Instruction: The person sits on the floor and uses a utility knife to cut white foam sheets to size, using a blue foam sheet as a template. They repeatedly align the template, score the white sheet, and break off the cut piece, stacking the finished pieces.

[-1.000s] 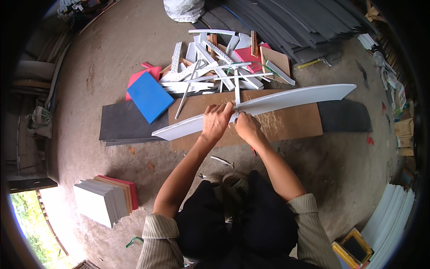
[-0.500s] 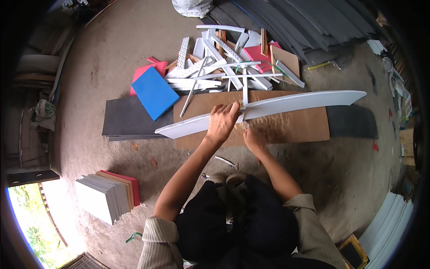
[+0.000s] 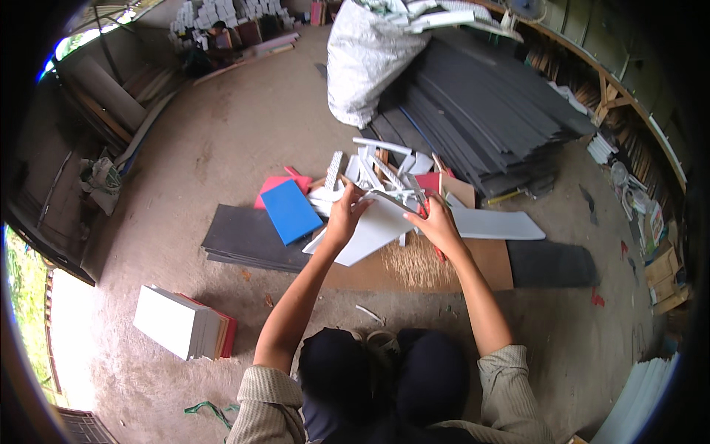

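I am squatting on the concrete floor [image 3: 222,148], working over a brown cardboard sheet [image 3: 436,266] that is lying on dark foam panels [image 3: 244,237], probably as a cutting base. I am now lifting the long white foam strip [image 3: 384,226] off the cardboard and tilting it toward me; a second ago it was lying flat across it. My left hand [image 3: 344,214] has its fingers clamped on the strip's upper edge, while my right hand [image 3: 436,222] is gripping a red-handled tool [image 3: 438,251], steadying the strip.
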`<action>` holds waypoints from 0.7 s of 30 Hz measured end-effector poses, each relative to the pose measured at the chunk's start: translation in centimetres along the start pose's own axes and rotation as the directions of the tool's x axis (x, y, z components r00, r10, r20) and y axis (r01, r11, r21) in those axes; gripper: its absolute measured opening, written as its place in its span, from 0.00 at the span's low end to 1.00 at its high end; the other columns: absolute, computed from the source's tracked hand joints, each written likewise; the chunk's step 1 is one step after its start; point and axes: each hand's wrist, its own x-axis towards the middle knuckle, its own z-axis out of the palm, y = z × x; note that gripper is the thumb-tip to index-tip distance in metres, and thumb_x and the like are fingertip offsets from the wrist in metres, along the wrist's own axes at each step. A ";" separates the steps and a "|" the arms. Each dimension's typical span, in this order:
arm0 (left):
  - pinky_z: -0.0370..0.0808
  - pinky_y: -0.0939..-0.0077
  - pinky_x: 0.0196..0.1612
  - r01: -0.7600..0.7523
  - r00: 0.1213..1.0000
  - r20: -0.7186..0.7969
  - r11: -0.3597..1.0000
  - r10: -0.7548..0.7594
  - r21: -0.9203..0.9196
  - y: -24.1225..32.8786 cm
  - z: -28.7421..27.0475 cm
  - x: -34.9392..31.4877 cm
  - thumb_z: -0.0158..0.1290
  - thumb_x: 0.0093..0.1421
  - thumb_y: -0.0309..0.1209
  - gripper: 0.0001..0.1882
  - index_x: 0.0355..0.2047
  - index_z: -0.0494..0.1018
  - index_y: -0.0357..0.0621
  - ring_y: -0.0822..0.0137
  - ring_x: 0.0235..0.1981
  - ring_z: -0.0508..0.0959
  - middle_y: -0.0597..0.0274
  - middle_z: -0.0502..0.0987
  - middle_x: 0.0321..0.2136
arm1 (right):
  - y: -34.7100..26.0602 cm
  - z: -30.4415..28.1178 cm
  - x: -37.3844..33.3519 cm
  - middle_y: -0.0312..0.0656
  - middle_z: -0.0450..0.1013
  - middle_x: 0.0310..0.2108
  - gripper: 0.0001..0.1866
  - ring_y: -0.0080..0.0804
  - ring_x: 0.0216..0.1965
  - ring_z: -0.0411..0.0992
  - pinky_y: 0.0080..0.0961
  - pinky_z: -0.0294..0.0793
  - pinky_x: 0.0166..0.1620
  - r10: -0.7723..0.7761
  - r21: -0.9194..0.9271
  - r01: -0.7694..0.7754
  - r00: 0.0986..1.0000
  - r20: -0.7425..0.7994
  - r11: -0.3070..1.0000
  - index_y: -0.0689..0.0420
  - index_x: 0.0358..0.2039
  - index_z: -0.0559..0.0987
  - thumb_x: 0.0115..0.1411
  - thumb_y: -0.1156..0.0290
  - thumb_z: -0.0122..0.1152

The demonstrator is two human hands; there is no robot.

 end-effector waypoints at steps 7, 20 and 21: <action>0.66 0.68 0.40 -0.122 0.943 -0.304 0.990 0.138 0.071 3.7 -2.2 0.2 0.58 0.47 0.29 0.16 0.35 0.65 0.40 0.59 0.35 0.72 0.55 0.73 0.31 | -4.7 0.6 2.4 0.42 0.73 0.24 0.12 0.32 0.27 0.73 0.27 0.69 0.32 0.057 0.066 -0.049 0.992 -0.116 0.997 0.60 0.29 0.72 0.44 0.74 0.63; 0.66 0.68 0.47 0.372 0.757 -0.136 0.592 -0.639 -0.715 -8.5 0.5 -6.9 0.56 0.52 0.38 0.45 0.57 0.36 0.41 0.59 0.48 0.65 0.46 0.58 0.50 | 1.0 9.4 -4.1 0.34 0.65 0.27 0.12 0.28 0.27 0.67 0.28 0.70 0.29 0.596 0.904 -0.363 0.785 0.167 0.224 0.54 0.27 0.65 0.47 0.83 0.57; 0.67 0.68 0.47 0.418 0.762 -0.108 0.612 -0.639 -0.672 -9.7 1.4 -7.5 0.56 0.52 0.36 0.43 0.57 0.38 0.42 0.59 0.47 0.66 0.47 0.59 0.49 | 2.7 9.7 -5.2 0.34 0.65 0.27 0.11 0.28 0.28 0.67 0.30 0.71 0.31 0.582 0.822 -0.452 0.791 0.189 0.347 0.55 0.28 0.65 0.47 0.82 0.57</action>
